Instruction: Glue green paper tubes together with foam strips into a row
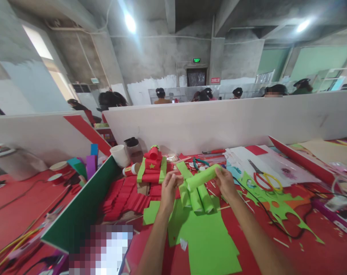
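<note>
Both my hands hold a rolled green paper tube (203,176) above the red table. My right hand (225,181) grips its right end with the fingers wrapped round it. My left hand (169,187) pinches the left end of the roll. Just below the tube lie three more green paper rolls (197,199) on flat green paper sheets (208,240). Behind my left hand stands a red and green paper model with a yellow star (152,168).
Scissors with red and yellow handles (262,177) lie on white paper at the right, beside green paper offcuts (279,206). Folded red paper strips (124,194), a white cup (119,155) and a dark jar (133,148) sit at the left. A green-faced divider (81,206) bounds the left; other people sit beyond the white partition.
</note>
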Motion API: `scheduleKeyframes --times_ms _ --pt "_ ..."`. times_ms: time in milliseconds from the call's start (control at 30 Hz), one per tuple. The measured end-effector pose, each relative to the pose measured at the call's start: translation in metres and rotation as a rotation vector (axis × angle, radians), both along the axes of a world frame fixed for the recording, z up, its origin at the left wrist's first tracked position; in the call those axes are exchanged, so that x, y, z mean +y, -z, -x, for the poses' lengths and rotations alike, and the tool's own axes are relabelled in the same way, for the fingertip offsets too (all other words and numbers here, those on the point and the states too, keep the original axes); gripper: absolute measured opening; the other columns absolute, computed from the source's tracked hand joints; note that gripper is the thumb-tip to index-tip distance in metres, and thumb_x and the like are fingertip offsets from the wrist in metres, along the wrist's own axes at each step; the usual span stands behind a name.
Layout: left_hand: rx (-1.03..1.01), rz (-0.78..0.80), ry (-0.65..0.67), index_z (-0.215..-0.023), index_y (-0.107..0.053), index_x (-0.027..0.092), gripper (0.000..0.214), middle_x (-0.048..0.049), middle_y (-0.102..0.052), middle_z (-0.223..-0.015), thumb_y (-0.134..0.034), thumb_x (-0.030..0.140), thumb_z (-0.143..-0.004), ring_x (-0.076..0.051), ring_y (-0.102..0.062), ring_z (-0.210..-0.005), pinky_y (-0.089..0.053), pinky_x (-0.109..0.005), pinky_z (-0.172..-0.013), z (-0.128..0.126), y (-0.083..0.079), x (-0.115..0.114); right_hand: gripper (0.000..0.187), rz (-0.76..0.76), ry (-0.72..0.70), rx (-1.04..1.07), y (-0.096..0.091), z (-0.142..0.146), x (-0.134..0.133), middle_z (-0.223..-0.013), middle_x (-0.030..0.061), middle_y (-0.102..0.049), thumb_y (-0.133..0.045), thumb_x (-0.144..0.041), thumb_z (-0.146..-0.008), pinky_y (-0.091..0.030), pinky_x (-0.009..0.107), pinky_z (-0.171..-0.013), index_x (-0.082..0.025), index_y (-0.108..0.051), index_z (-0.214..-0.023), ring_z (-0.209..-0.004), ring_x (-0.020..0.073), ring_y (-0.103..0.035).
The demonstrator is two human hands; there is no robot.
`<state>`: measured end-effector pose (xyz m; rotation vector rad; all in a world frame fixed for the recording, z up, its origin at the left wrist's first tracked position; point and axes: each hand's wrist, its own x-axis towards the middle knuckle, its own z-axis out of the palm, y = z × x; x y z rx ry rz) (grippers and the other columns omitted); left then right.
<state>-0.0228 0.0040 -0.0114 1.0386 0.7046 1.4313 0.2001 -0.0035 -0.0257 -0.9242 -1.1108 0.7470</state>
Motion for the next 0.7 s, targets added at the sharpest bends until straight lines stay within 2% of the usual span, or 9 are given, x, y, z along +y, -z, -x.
scheduleKeyframes --times_ms 67,167,267,367,467,567,700 --pt "-0.002 0.076 0.224 -0.104 -0.062 0.016 0.039 -0.0108 -0.069 -0.098 -0.066 0.046 -0.08 -0.021 -0.067 -0.085 -0.052 -0.03 -0.076 -0.003 -0.004 -0.008 0.045 0.015 -0.098 0.042 -0.002 0.006 -0.003 -0.09 0.0067 -0.072 -0.065 -0.056 -0.078 -0.052 0.035 -0.072 -0.018 -0.07 -0.102 -0.079 0.0238 -0.065" --pt "0.037 0.221 0.514 -0.118 -0.059 0.016 0.05 -0.0149 -0.069 -0.102 -0.066 0.049 -0.08 -0.025 -0.069 -0.08 -0.055 -0.033 -0.067 -0.007 -0.008 -0.022 0.046 0.042 -0.187 -0.006 -0.003 0.018 -0.009 -0.092 0.0069 -0.071 -0.067 -0.054 -0.076 -0.052 0.033 -0.07 -0.018 -0.07 -0.104 -0.079 0.0226 -0.064" --pt "0.064 0.321 0.661 -0.131 -0.049 0.02 0.062 -0.0131 -0.069 -0.097 -0.068 0.047 -0.079 -0.021 -0.069 -0.063 -0.053 -0.029 -0.054 -0.009 -0.01 -0.03 0.051 0.07 -0.265 -0.077 -0.005 0.027 -0.015 -0.089 0.0059 -0.071 -0.065 -0.055 -0.077 -0.05 0.029 -0.061 -0.018 -0.067 -0.111 -0.07 0.0197 -0.062" --pt "0.083 0.339 0.668 -0.136 -0.043 0.022 0.065 -0.0111 -0.07 -0.094 -0.067 0.044 -0.08 -0.017 -0.066 -0.056 -0.05 -0.025 -0.047 -0.008 -0.01 -0.03 0.049 0.088 -0.323 -0.119 -0.008 0.034 -0.02 -0.09 0.0048 -0.07 -0.062 -0.053 -0.081 -0.049 0.027 -0.057 -0.019 -0.063 -0.117 -0.068 0.0182 -0.062" --pt "0.108 0.365 0.607 -0.132 -0.048 0.022 0.058 -0.0084 -0.07 -0.089 -0.068 0.039 -0.08 -0.014 -0.064 -0.053 -0.049 -0.022 -0.046 -0.006 -0.009 -0.026 0.04 0.049 -0.267 -0.17 -0.008 0.034 -0.017 -0.099 0.0054 -0.069 -0.059 -0.051 -0.084 -0.052 0.03 -0.067 -0.022 -0.061 -0.111 -0.079 0.0199 -0.064" --pt "0.068 0.382 0.505 -0.125 -0.053 0.02 0.048 -0.0079 -0.07 -0.088 -0.066 0.036 -0.082 -0.013 -0.063 -0.053 -0.05 -0.022 -0.047 -0.005 -0.008 -0.019 0.034 -0.025 -0.057 -0.247 -0.004 0.016 -0.006 -0.112 0.0079 -0.066 -0.058 -0.05 -0.084 -0.05 0.035 -0.083 -0.023 -0.059 -0.104 -0.1 0.0232 -0.062" --pt "-0.019 0.461 0.376 -0.107 -0.062 0.013 0.036 -0.0085 -0.069 -0.075 -0.058 0.042 -0.086 -0.013 -0.061 -0.051 -0.051 -0.022 -0.048 -0.002 -0.007 -0.01 0.032 0.051 0.332 -0.553 0.014 -0.042 0.011 -0.102 0.0105 -0.066 -0.055 -0.046 -0.084 -0.047 0.039 -0.083 -0.02 -0.058 -0.101 -0.095 0.0255 -0.061"
